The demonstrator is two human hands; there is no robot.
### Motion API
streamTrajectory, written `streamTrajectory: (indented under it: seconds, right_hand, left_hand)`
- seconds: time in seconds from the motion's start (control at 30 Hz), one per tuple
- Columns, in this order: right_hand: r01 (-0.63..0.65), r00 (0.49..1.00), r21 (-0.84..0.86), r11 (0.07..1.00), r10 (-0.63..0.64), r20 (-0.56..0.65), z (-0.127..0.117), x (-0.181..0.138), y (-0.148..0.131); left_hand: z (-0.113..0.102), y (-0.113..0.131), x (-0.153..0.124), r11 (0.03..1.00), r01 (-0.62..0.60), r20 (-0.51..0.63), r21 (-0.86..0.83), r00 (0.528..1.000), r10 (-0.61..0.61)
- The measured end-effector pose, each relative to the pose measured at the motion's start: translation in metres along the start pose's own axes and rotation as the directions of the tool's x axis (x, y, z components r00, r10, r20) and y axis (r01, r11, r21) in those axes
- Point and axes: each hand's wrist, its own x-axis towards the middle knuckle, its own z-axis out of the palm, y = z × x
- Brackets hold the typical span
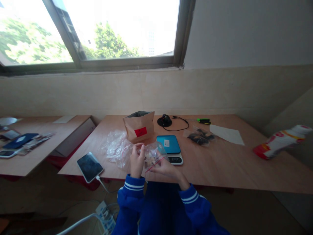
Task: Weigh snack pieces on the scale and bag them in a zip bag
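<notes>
A clear zip bag [152, 155] with a red seal line hangs between my two hands near the table's front edge; what is inside looks pale and brownish, too small to name. My right hand [166, 168] grips the bag by its sealed side. Beside it my left hand [137, 158] is raised with the fingers bent at the bag's left edge. Just behind the bag stands a blue-topped digital scale [171, 145]. A pile of clear plastic bags [117, 148] lies to the left of my hands. An upright brown paper pouch [139, 125] with a red label stands open behind.
On the wooden table [215, 169] lie a phone [90, 167] with a cable, a bag of dark pieces [199, 136], a white paper [227, 134] and a green-handled screwdriver [203, 120]. A black round stand [164, 121] is at the back, a white-and-red bottle [281, 142] at right. A power strip [105, 217] sits below.
</notes>
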Motion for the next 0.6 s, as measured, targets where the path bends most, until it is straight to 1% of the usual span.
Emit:
streamTrajectory:
  seconds: [0.07,0.17,0.23,0.27,0.37,0.43,0.5,0.6]
  right_hand:
    - [0.022,0.999,0.009,1.000,-0.022,-0.028,0.000,0.002,-0.001]
    - [0.053,0.997,0.024,0.998,-0.051,-0.060,0.000,0.006,0.001]
    - [0.054,0.993,0.045,0.998,-0.049,-0.106,-0.001,0.007,0.004]
    - [0.042,0.992,0.080,0.996,-0.032,-0.121,-0.001,0.007,0.006]
    - [0.007,0.991,0.263,0.965,0.028,-0.130,0.002,0.007,0.010]
    - [0.014,0.989,0.380,0.925,0.044,-0.144,0.006,0.006,0.009]
    - [0.028,0.985,0.466,0.884,0.054,-0.161,0.012,0.006,0.006]
    - [0.020,0.986,0.586,0.810,0.081,-0.145,0.018,0.007,0.003]
  left_hand:
    - [0.003,-0.008,0.001,0.993,0.080,0.027,-0.092,0.997,-0.077]
    - [0.009,-0.021,0.002,0.949,0.200,0.069,-0.244,0.980,-0.189]
    - [0.011,-0.028,0.002,0.927,0.225,0.055,-0.301,0.974,-0.219]
    - [0.012,-0.030,0.001,0.923,0.227,0.031,-0.310,0.973,-0.229]
    - [0.013,-0.034,0.001,0.927,0.238,-0.073,-0.289,0.960,-0.269]
    - [0.013,-0.033,0.001,0.936,0.245,-0.127,-0.252,0.951,-0.283]
    - [0.014,-0.032,0.002,0.950,0.235,-0.168,-0.205,0.948,-0.271]
    - [0.016,-0.030,0.003,0.971,0.193,-0.211,-0.140,0.953,-0.220]
